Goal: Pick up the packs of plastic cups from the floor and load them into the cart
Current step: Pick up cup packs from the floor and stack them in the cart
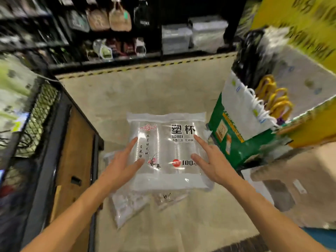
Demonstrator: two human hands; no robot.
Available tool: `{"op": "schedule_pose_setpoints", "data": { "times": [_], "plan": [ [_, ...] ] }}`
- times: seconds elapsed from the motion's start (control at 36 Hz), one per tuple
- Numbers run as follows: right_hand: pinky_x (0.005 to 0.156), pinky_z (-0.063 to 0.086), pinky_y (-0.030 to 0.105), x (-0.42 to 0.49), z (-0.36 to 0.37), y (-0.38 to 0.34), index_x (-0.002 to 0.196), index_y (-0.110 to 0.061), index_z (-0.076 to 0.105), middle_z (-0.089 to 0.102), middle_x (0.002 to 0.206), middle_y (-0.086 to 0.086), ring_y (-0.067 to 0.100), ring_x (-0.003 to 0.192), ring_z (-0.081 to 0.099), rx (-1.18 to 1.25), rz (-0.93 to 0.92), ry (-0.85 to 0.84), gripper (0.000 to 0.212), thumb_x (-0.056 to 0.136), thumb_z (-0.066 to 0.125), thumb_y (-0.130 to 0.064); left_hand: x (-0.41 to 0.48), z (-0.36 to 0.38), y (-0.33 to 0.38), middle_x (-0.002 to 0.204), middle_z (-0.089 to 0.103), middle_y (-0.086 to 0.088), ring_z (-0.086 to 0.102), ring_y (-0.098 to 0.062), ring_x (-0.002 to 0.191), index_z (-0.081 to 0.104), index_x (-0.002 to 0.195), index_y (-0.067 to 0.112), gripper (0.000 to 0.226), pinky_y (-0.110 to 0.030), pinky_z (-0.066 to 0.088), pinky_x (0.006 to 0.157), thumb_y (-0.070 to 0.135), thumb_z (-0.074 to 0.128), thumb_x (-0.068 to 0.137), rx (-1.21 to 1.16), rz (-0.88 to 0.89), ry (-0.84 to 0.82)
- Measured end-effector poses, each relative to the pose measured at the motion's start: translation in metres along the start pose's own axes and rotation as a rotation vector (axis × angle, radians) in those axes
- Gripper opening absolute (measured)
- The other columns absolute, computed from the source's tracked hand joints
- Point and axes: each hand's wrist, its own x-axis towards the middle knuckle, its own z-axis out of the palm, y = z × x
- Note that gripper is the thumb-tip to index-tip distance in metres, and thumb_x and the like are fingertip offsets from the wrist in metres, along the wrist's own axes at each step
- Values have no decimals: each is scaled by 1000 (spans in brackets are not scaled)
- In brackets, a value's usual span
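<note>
A clear pack of plastic cups (167, 148), printed with black characters and "100 pcs", is held a little above the concrete floor. My left hand (118, 166) holds its left edge and my right hand (214, 160) its right edge. On each hand the forefinger and thumb lie straight on top, and the other fingers are hidden under the pack. Two more clear packs (127, 206) (171, 197) lie on the floor beneath it. The cart (45, 142), a black frame with a wooden deck and a mesh side, stands at the left.
A green box (234, 140) of white paper bags with yellow handles stands close on the right. A cardboard box (298, 179) sits in front of it. Dark shelves (116, 57) with hanging bags run along the back, behind a yellow-black floor stripe (145, 67).
</note>
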Motion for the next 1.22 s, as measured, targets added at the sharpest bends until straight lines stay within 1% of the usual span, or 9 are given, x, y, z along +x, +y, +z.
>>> {"op": "schedule_pose_setpoints", "data": {
  "times": [0.17,0.28,0.5,0.64,0.75,0.92,1.0,1.11,1.22],
  "plan": [
    [100,46,40,-55,-157,-58,156,-57,19,66,127,11,27,121,59,-30,9,142,65,99,48,-64,-24,-83,152,155,36,-1,42,-27,135,15,148,54,71,-43,34,111,60,53,89,55,180,41],
    [109,39,36,-99,-230,-80,159,-48,24,50,156,4,25,140,49,-49,41,248,63,102,50,-56,-31,-103,220,156,33,5,38,-22,138,18,144,60,68,-39,33,112,65,53,86,30,286,21],
    [120,33,43,-171,-296,-91,158,-51,22,31,168,-2,26,152,34,-82,263,505,63,101,45,-62,-21,-100,325,158,28,7,38,-20,138,22,148,50,71,-40,35,109,61,56,87,22,532,-87],
    [124,31,44,-216,-307,-96,159,-45,25,29,168,-2,25,153,32,-8,342,646,62,103,48,-56,-10,-97,373,160,23,6,36,-21,139,18,148,51,73,-43,35,111,63,54,86,67,686,-244],
    [121,29,38,-258,-304,-99,160,-43,27,30,168,-4,22,153,32,58,440,748,62,103,50,-52,-11,-85,405,157,31,3,46,-16,126,16,150,47,75,-34,39,100,64,51,86,144,835,-345],
    [119,32,37,-336,-278,-102,157,-46,32,36,165,-3,22,150,38,101,670,943,59,102,54,-53,-25,-40,446,157,31,8,41,-21,136,16,143,61,83,-43,36,110,85,47,70,170,1005,-572],
    [118,36,38,-386,-259,-102,156,-49,33,40,163,-2,23,148,41,116,783,1040,60,100,55,-55,-60,-11,464,155,35,2,43,-25,134,17,145,59,81,-45,37,110,81,47,73,198,1091,-659],
    [126,27,41,-463,-221,-111,156,-47,35,30,168,-6,19,156,26,126,900,1163,62,99,57,-56,-126,29,476,147,44,-6,46,-28,130,17,144,59,73,-43,37,108,74,47,79,238,1176,-756],
    [118,36,38,-547,-170,-140,157,-45,33,35,165,-7,22,152,35,140,1066,1260,61,101,53,-56,-205,70,483,150,42,-1,43,-25,132,24,143,58,75,-42,36,110,75,51,75,230,1276,-882]
  ]
}}
